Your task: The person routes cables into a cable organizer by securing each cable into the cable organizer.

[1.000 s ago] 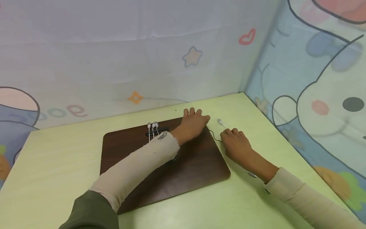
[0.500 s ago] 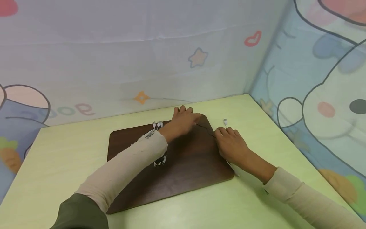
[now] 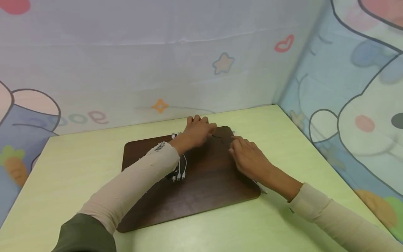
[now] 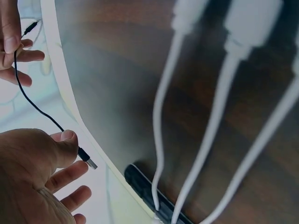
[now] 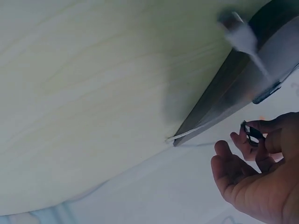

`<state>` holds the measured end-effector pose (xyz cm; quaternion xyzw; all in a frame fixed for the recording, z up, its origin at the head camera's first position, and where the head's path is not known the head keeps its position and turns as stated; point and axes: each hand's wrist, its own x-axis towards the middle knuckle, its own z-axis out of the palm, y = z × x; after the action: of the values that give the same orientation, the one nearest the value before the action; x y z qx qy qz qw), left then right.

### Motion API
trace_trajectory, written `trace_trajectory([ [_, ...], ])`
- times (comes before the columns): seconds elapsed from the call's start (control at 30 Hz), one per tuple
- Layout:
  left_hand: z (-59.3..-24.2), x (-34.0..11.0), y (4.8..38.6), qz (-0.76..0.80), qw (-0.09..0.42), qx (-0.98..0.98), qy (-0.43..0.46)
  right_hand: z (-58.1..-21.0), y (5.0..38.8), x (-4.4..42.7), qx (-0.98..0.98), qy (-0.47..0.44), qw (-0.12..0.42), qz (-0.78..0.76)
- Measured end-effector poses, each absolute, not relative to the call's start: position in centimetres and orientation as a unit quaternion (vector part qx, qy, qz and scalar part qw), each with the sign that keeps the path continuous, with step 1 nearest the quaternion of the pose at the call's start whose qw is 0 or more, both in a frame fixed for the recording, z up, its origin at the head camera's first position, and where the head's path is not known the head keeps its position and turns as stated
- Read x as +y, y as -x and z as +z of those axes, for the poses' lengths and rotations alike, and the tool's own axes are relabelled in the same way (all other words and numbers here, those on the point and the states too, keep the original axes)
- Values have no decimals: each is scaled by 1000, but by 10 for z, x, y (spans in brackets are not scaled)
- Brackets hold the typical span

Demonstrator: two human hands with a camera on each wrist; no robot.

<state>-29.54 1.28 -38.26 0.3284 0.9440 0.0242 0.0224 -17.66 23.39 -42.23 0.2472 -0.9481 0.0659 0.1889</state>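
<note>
Pinched between my left hand's (image 3: 195, 134) thumb and finger is a thin black USB cable (image 4: 35, 105), close to its metal-tipped plug (image 4: 88, 158). My right hand (image 3: 252, 159) pinches the same cable near its small black connector end (image 4: 31, 28). The cable hangs slack between the hands, over the far right part of a dark brown board (image 3: 207, 196). Several white USB cables (image 3: 184, 171) lie on the board, partly hidden by the left forearm. They run to a black cable clip strip (image 4: 140, 186) at its far side.
A separate white cable lies by the board's right side; its USB plug (image 5: 240, 35) shows blurred in the right wrist view. The board rests on a pale yellow table (image 3: 195, 231). A printed cloth backdrop (image 3: 126, 70) stands behind and to the right.
Both hands have moved left over the board with the black cable, the left farther from the right edge. The white cable beside the board has shifted toward it. The head view has turned slightly.
</note>
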Motion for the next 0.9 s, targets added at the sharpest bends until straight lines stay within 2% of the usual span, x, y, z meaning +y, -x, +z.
trace_trajectory([
  [0.33, -381, 1, 296, 10, 26, 942, -334, -422, 178, 229, -946, -262, 190, 30],
  [0.9, -383, -29, 308, -27, 39, 943, -329, -425, 183, 194, -921, -323, 210, -55],
])
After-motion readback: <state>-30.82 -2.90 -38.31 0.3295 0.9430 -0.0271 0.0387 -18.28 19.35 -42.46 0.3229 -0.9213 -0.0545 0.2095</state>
